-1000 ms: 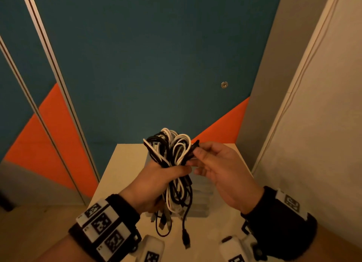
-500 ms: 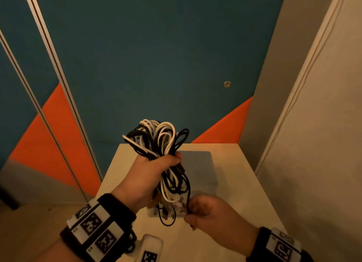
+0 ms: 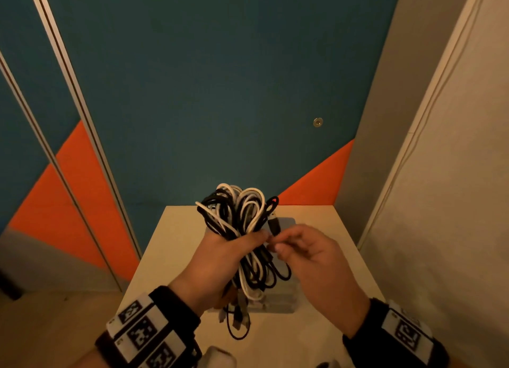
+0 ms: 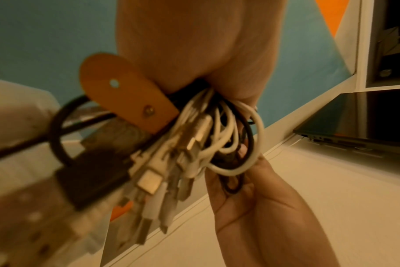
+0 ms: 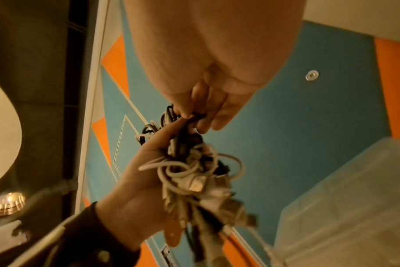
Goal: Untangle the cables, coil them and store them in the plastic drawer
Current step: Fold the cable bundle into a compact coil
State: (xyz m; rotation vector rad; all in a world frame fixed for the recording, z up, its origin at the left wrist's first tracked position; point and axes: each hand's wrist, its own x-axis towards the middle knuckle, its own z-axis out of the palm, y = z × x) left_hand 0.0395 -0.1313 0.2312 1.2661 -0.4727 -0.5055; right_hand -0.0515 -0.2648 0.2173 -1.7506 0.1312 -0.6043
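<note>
Head view shows the left hand (image 3: pixel 220 260) clenched round the middle of the cable bundle (image 3: pixel 242 224), whose long axis runs upright: loops fan above the fist, plugs dangle below it. The right hand (image 3: pixel 311 257), just to the bundle's right, pinches a black plug end (image 3: pixel 274 226) at the bundle's upper edge; that plug points up and slightly away. The plastic drawer (image 3: pixel 286 304) sits on the table (image 3: pixel 170 246) directly beneath both hands. Freeing that strand probably means drawing it rightward, away from the left fist.
</note>
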